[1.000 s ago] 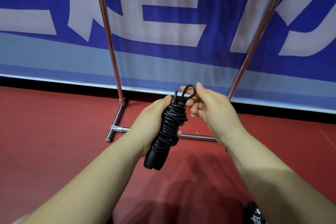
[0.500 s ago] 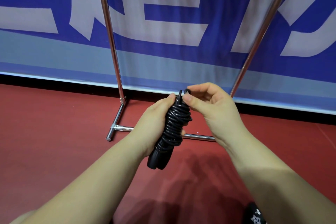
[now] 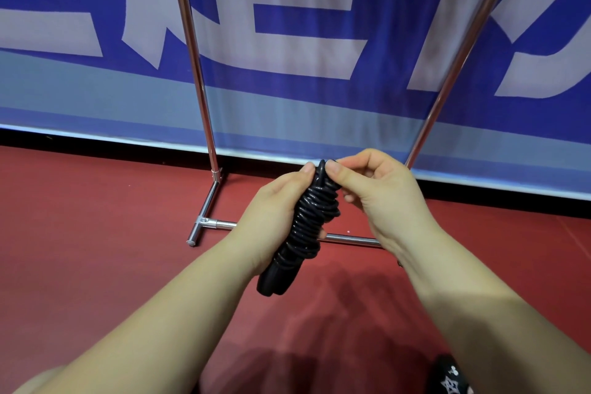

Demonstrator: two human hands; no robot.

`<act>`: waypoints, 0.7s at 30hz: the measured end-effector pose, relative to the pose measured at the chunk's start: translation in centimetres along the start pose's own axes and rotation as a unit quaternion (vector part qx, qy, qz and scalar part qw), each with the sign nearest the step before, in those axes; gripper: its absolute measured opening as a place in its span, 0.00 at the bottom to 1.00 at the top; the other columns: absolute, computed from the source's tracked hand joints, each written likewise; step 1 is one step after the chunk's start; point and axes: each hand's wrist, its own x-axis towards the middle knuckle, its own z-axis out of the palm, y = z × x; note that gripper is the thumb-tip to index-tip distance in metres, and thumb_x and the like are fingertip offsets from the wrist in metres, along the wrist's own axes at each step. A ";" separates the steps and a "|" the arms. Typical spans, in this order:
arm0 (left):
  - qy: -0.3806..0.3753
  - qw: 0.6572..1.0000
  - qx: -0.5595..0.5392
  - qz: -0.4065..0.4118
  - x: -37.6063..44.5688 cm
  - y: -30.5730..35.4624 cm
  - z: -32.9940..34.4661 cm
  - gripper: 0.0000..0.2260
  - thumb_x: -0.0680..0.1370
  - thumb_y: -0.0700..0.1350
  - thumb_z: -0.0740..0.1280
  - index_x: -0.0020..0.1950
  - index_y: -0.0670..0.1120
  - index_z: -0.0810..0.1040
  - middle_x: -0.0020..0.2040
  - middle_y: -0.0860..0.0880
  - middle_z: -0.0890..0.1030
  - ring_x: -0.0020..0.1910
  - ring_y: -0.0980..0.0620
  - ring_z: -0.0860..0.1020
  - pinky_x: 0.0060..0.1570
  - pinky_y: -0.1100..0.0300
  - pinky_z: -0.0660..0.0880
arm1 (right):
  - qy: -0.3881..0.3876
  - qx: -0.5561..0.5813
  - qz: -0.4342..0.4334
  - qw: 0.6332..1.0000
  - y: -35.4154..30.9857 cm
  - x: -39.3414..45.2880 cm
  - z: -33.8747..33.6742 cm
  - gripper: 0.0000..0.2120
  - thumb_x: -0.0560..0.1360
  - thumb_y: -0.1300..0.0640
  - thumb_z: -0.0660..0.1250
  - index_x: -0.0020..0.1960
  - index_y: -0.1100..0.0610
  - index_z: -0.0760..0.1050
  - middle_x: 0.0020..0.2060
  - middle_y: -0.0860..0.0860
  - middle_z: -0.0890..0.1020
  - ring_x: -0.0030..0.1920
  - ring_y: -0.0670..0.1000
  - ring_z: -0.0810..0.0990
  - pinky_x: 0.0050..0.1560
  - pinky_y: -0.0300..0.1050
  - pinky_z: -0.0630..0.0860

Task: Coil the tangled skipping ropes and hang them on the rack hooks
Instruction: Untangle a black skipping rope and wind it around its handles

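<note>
The glossy black coiled skipping rope (image 3: 315, 217), wrapped tightly round its smooth black handles, is gripped by the left hand (image 3: 275, 217) in front of the shiny chrome tube rack (image 3: 204, 125). Its top loop is pinched by the right hand (image 3: 380, 195). The end should probably be tucked firmly, so the slick turns cannot unwind.

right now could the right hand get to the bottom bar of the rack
Probably yes, but not freely: the right hand is pinching the top of the coiled rope that the left hand grips. The bottom bar lies just beyond, nothing between.
</note>
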 end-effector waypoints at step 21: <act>0.006 1.000 0.017 -0.003 -0.1 0.4 -0.3 0.15 0.78 0.57 0.62 0.49 0.45 0.79 0.37 0.42 0.82 0.29 0.44 0.76 0.31 0.56 0.75 | -0.041 -0.158 -0.121 0.979 0.1 -0.9 -0.1 0.08 0.77 0.60 0.66 0.51 0.50 0.81 0.44 0.46 0.84 0.43 0.40 0.81 0.47 0.33 0.76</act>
